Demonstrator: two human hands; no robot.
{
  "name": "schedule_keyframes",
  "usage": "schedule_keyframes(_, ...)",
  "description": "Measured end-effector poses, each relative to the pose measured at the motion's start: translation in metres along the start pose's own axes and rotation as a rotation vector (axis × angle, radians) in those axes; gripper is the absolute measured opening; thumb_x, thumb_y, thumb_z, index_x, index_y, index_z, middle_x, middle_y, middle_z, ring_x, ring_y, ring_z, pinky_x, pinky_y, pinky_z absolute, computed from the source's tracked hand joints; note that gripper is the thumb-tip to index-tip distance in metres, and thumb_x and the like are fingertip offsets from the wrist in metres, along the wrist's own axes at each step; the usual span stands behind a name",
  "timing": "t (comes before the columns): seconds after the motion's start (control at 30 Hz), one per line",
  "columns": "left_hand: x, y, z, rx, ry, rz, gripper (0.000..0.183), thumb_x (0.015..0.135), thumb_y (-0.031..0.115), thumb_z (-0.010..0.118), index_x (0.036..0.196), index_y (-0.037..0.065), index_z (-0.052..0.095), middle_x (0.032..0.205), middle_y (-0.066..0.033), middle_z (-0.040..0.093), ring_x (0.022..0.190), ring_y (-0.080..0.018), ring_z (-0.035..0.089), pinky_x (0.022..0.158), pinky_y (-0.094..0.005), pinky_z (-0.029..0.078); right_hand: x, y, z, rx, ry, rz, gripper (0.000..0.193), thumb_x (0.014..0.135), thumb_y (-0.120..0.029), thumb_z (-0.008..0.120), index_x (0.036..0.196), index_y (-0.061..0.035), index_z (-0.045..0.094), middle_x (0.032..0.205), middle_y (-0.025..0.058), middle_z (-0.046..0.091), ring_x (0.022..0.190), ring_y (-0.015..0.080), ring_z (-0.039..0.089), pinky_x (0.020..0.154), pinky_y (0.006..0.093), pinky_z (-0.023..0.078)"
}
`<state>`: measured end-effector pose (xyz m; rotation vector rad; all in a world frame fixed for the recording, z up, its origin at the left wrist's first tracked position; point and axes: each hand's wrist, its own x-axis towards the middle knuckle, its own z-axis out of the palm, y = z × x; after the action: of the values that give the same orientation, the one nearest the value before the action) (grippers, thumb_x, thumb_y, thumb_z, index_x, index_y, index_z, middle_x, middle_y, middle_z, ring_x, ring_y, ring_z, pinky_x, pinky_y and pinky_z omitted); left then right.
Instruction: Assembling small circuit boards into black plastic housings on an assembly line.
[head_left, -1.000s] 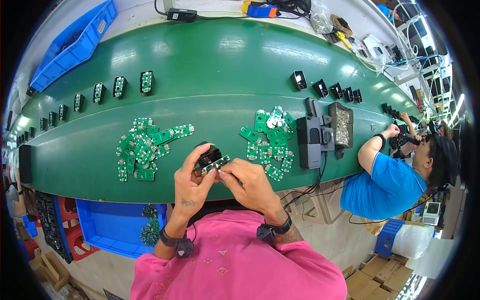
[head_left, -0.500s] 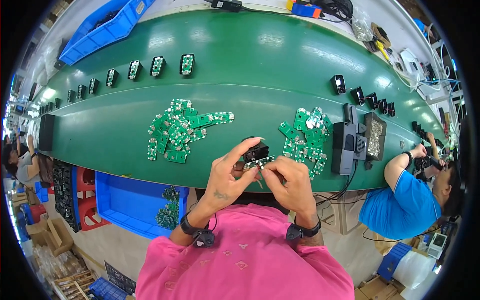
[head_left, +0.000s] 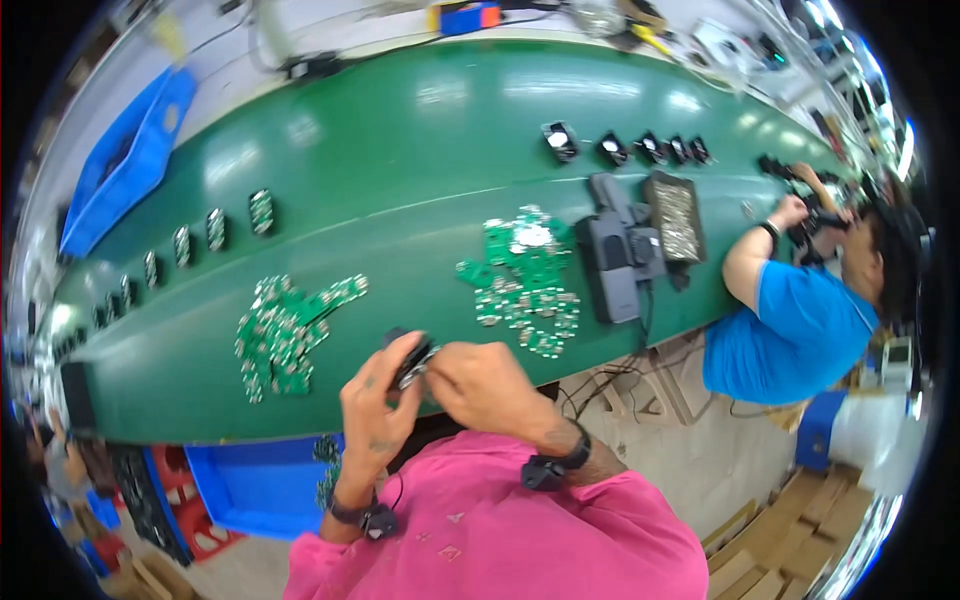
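Note:
My left hand [head_left: 385, 405] is closed around a small black plastic housing [head_left: 400, 338], just off the table's near edge. At the housing's side shows the edge of a circuit board [head_left: 414, 374], smeared by motion. My right hand [head_left: 485, 388] is closed, its fingertips pressed together against that side; what they pinch is hidden. One heap of green circuit boards [head_left: 285, 335] lies to the left of my hands. Ahead and to the right lies a second heap of green circuit boards [head_left: 530, 262].
A row of board-filled housings [head_left: 216, 229] runs along the left, by a blue bin [head_left: 128, 170]. More black housings [head_left: 612, 149] stand at the far right. Nearer are a grey device [head_left: 610, 268] and a tray of small metal parts [head_left: 676, 220]. A co-worker [head_left: 790, 330] sits at right.
The whole view has swung to the right, so the table's things appear shifted left. My hands still hold the housing together; it is now tilted more upright, and my right hand has turned its back upward.

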<state>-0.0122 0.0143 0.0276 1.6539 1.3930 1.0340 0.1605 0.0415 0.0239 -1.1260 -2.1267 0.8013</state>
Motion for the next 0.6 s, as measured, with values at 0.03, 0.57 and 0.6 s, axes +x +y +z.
schedule_keyframes(0.03, -0.003, -0.001, 0.004, -0.040, 0.028, -0.048, 0.049, 0.083, -0.010, 0.063, 0.130, 0.001, 0.059, 0.114, -0.0129, 0.067, 0.098, -0.0164, 0.067, 0.080, -0.0287, 0.058, -0.001, 0.002, 0.004, -0.012, -0.018, 0.001, 0.011, 0.085, -0.012, 0.063, 0.080, -0.0023, 0.061, 0.077, 0.0145, 0.063, 0.071, 0.0347, 0.064, 0.061, 0.0441, 0.051)
schedule_keyframes(0.57, -0.013, -0.033, 0.017, -0.423, 0.149, -0.336, 0.065, 0.081, -0.010, 0.064, 0.141, 0.001, 0.040, 0.119, -0.0156, 0.058, 0.093, -0.0196, 0.063, 0.075, -0.0295, 0.058, -0.011, 0.022, 0.030, 0.309, 0.280, 0.217, 0.027, 0.091, -0.030, 0.065, 0.093, -0.0035, 0.062, 0.085, 0.0148, 0.067, 0.074, 0.0353, 0.066, 0.064, 0.0453, 0.052)
schedule_keyframes(0.6, -0.012, -0.034, 0.017, -0.410, 0.137, -0.341, 0.065, 0.081, -0.010, 0.064, 0.141, 0.001, 0.040, 0.119, -0.0156, 0.058, 0.093, -0.0196, 0.063, 0.075, -0.0295, 0.058, -0.013, 0.027, 0.031, 0.321, 0.291, 0.227, 0.027, 0.091, -0.030, 0.065, 0.093, -0.0035, 0.062, 0.085, 0.0148, 0.067, 0.074, 0.0353, 0.066, 0.064, 0.0453, 0.052)
